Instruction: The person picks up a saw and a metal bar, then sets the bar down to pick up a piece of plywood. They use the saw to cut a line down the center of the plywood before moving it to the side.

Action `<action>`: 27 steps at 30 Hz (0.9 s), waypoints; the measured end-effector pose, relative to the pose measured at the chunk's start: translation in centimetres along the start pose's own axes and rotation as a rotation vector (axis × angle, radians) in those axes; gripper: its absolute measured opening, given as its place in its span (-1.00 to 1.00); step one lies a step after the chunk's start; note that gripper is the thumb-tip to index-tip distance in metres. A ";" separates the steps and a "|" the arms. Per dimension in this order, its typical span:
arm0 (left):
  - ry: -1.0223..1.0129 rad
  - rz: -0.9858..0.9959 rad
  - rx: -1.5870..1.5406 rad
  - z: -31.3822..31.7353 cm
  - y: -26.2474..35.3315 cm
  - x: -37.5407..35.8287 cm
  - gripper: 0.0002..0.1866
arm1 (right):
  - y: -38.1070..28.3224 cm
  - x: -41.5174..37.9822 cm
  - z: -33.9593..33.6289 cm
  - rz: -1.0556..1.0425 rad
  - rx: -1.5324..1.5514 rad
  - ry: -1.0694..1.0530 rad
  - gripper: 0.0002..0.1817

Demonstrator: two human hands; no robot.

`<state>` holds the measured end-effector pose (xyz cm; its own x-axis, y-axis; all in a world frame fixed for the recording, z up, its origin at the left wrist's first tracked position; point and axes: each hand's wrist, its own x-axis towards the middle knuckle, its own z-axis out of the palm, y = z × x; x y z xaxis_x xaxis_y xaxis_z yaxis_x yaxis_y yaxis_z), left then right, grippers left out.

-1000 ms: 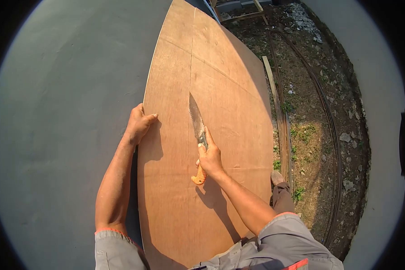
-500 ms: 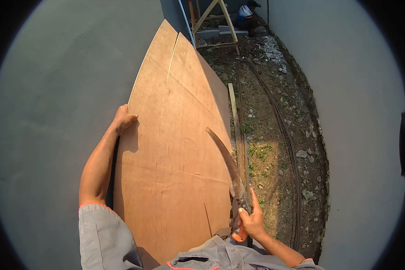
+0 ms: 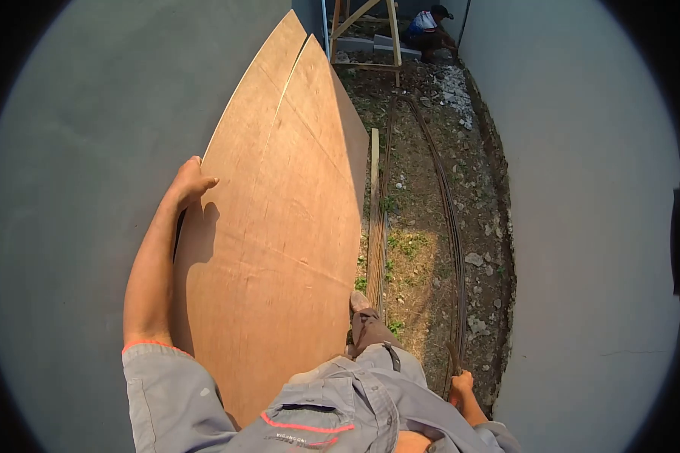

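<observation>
A tall plywood sheet (image 3: pixel 279 204) leans in front of me, split by a long slit (image 3: pixel 285 89) running down from its pointed top end. My left hand (image 3: pixel 192 181) grips the sheet's left edge, with the thumb on the front face and the fingers hidden behind. Low at my right side, my right hand (image 3: pixel 463 385) is closed on a curved hand saw (image 3: pixel 452 356). Only part of the saw's blade shows, and it is well apart from the plywood. My shoe (image 3: pixel 359 300) is beside the sheet's lower right edge.
Grey walls stand on the left (image 3: pixel 75 226) and right (image 3: pixel 589 226). Long bent metal rods (image 3: pixel 447 196) and a wooden strip (image 3: pixel 374 181) lie on the rubble-strewn ground. At the far end are a wooden trestle (image 3: pixel 397 38) and another person (image 3: pixel 429 32) crouching.
My right hand has drawn the saw away from the plywood, down and to the right. The sheet appears further left and slightly higher in view, my left hand still on its edge.
</observation>
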<state>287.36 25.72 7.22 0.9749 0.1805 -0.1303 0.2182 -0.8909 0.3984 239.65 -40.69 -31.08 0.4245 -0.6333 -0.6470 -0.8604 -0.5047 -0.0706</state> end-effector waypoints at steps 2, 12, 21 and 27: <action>0.064 -0.008 0.119 1.0 -0.8 -2.8 -0.38 | 2.2 -0.7 0.7 0.099 -0.172 -0.116 -0.57; 0.300 0.148 0.420 4.4 -2.4 -6.4 -0.57 | -3.7 2.2 -1.0 -0.225 0.050 -0.111 -0.61; 0.328 0.201 0.460 4.2 -3.4 -5.2 -0.62 | -6.4 -2.4 -3.8 -0.503 0.218 0.190 -0.80; 0.347 0.254 0.485 4.4 -6.0 -2.7 -0.65 | 5.0 -8.0 -0.1 -0.183 -0.091 0.069 -0.68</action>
<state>283.17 28.75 1.20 0.9689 -0.0083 0.2473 0.0138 -0.9961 -0.0876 231.98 -38.18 -26.14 0.5926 -0.5633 -0.5758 -0.7393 -0.6641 -0.1113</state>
